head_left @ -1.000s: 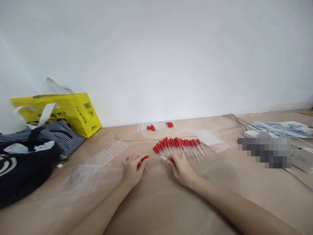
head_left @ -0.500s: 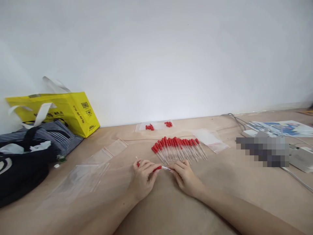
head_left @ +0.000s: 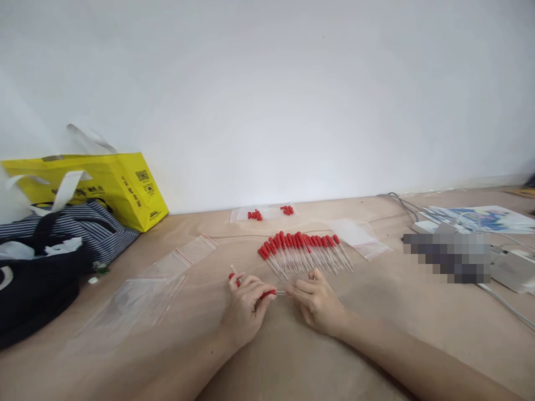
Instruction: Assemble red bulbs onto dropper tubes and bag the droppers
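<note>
Between my hands lies a dropper with a red rubber bulb (head_left: 268, 293) and a thin glass tube (head_left: 281, 293). The bulb is pinched in the thumb and fingers of my left hand (head_left: 246, 306). My right hand (head_left: 320, 306) has its fingers closed at the tube's other end; its fingertips are slightly blurred. A second red bulb (head_left: 234, 278) with a short see-through stem shows by the outer fingers of my left hand. Just beyond my hands, several red-bulbed droppers (head_left: 298, 240) lie side by side in a fanned row, tubes pointing toward me.
At the wall, loose red bulbs (head_left: 254, 215) lie on a see-through bag (head_left: 271, 213). Zip bags (head_left: 129, 301) spread at left, another bag (head_left: 359, 236) at right. A yellow bag (head_left: 142, 195) and striped bag (head_left: 112, 231) stand far left. Cables and a white adapter (head_left: 516, 270) lie right.
The dropper between my hands has shifted slightly toward me on its bulb side, and my right fingertips have moved a little along the tube. The view has shifted slightly.
</note>
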### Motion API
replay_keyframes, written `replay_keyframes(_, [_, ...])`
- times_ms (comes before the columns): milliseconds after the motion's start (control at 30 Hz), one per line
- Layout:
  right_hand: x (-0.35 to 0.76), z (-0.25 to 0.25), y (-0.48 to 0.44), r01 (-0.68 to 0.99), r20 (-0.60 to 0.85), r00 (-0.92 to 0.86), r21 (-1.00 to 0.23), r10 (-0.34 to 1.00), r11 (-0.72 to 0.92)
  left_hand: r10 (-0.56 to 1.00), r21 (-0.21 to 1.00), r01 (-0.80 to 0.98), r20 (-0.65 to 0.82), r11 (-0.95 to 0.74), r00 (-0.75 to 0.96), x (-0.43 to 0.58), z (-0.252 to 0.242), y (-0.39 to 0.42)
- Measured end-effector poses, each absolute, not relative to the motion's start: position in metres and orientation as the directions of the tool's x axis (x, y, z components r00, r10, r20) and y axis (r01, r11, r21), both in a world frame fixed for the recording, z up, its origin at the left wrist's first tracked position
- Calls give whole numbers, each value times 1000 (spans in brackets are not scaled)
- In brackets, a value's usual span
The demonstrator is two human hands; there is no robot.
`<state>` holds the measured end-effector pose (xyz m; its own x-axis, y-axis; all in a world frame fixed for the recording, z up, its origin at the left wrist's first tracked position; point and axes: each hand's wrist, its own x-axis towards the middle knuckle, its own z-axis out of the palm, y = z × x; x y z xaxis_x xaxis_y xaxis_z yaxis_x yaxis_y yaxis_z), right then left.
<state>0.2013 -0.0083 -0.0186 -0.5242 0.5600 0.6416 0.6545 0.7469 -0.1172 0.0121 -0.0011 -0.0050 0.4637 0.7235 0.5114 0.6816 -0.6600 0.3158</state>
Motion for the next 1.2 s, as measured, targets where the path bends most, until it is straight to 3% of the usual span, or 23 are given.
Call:
replay_keyframes(333, [194, -14, -9, 632, 637, -539, -125, 551, 764, 674, 288, 637, 527, -715, 518, 15, -2, -6])
replay_keyframes(633, [198, -13, -3, 611, 608, -554, -166, 568, 774, 718, 299, 676, 481, -674, 503, 11, -2, -1])
replay_keyframes(833, [203, -10, -3, 675, 591, -570, -60, 571, 736, 720, 249, 706, 472, -663, 509, 0, -2, 4])
replay_keyframes(933, [198, -13, -2, 742, 596, -501, -77, 627, 666, 744, 235, 788, 554, -569, 372, -10, 0, 10])
replay_keyframes(1033, [188, -15, 9, 847, 588, -308, -190, 748, 497, 808, 319, 886, 581, -336, 97, -23, 1, 19])
replay_keyframes(1100, [179, -15, 21, 892, 559, -180, -253, 809, 374, 842, 398, 893, 537, -210, -41, -31, 0, 25])
replay_keyframes(1200, [163, -12, 42, 925, 511, -57, -296, 858, 238, 908, 477, 873, 403, -98, -119, -39, -3, 28])
